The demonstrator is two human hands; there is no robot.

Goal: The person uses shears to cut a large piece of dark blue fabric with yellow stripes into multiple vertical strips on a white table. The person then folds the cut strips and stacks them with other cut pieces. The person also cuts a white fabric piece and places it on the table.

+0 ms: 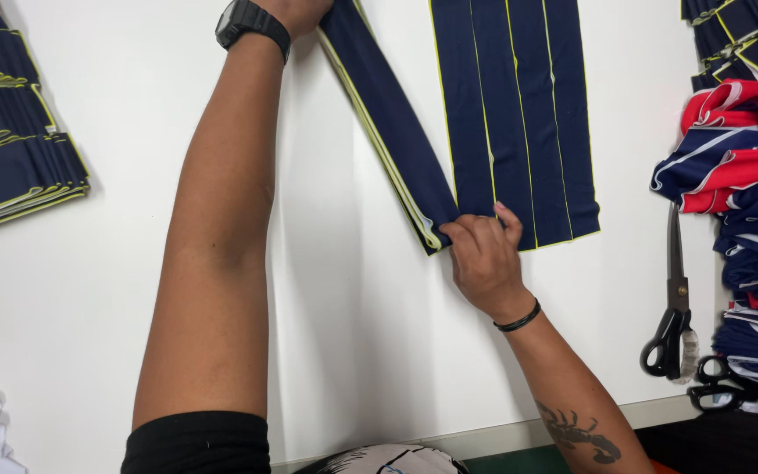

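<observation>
The person's left arm is stretching straight out and away from the body, forearm bare, a black digital wristwatch (252, 24) strapped around the wrist. The left hand (298, 12) is sitting at the top edge of the view, mostly cut off, so its grip cannot be judged. The right arm is angling in from the lower right, a dark scorpion tattoo (576, 432) showing on the forearm and a thin black band (519, 319) circling the wrist. The right hand (482, 254) is lying knuckles up, fingers (509, 219) curled and pinching with the thumb.
</observation>
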